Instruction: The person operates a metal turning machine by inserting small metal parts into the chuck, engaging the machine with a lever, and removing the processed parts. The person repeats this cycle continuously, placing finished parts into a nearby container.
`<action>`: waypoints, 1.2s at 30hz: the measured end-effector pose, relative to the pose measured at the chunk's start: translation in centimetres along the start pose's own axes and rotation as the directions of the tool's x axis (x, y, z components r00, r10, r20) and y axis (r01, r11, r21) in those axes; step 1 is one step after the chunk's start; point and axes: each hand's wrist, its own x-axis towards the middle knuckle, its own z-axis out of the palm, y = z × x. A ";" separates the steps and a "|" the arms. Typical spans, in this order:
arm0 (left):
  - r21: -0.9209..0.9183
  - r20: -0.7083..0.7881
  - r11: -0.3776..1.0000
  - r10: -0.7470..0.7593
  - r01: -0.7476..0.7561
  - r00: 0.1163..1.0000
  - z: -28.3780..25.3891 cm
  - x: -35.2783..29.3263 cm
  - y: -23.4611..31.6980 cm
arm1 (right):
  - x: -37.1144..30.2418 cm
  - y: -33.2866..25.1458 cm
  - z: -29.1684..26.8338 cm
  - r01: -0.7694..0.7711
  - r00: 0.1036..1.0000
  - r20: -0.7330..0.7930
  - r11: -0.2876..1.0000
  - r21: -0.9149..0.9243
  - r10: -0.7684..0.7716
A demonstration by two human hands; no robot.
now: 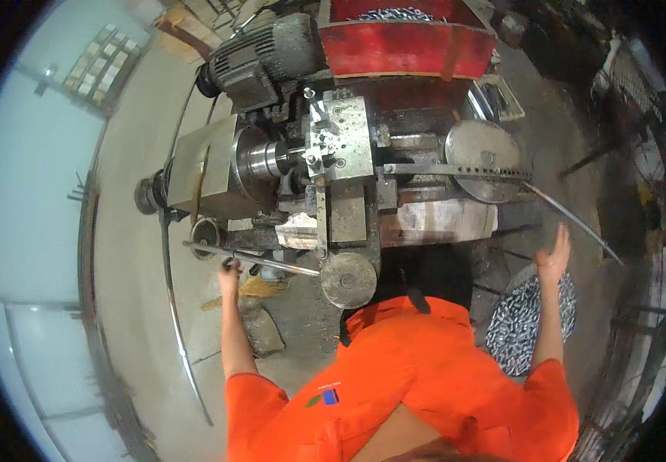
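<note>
A small lathe-like machine stands before me, with a round metal chuck (263,160) facing a steel tool block (340,138). My left hand (230,276) is just below a long metal lever (271,262) that runs to a round plate (349,280). Its fingers look curled around something small and dark, too small to make out. My right hand (554,256) is raised with fingers stretched, holding nothing. It is below a slanted metal rod (575,214), apart from it. That rod joins a perforated bar (464,169) over a large disc (487,158).
A round container of small shiny metal pieces (514,327) sits on the floor under my right forearm. Behind the machine are a motor (267,58) and a red bin (406,48) holding more metal pieces. A straw brush (260,288) lies low at the left.
</note>
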 end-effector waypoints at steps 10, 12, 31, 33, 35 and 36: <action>0.495 -0.032 0.869 0.021 -0.002 0.999 11.8 -4.9 -0.6 | -7.7 -4.6 2.5 -0.186 0.847 0.530 0.954 0.234 0.035; 0.271 0.054 0.960 0.059 -0.072 0.997 11.2 -5.6 0.9 | -6.7 -5.9 2.3 -0.197 0.830 0.558 0.947 0.253 0.023; 0.350 0.099 0.926 0.113 -0.141 0.989 -11.3 -7.2 10.4 | 17.2 -40.4 1.5 0.550 0.660 -0.121 0.367 0.750 -0.741; 0.423 -0.158 0.900 0.185 -0.103 0.970 -16.2 -9.0 13.4 | 17.0 -45.9 2.6 0.583 0.586 0.041 0.457 0.672 -0.809; 0.520 -0.283 0.840 0.338 -0.153 0.898 -20.0 -9.8 12.9 | 16.4 -49.1 4.7 0.580 0.593 0.140 0.541 0.609 -0.793; 0.510 -0.332 0.853 0.315 -0.112 0.889 -21.1 -10.6 11.7 | 16.2 -50.4 4.8 0.576 0.563 0.246 0.588 0.567 -0.789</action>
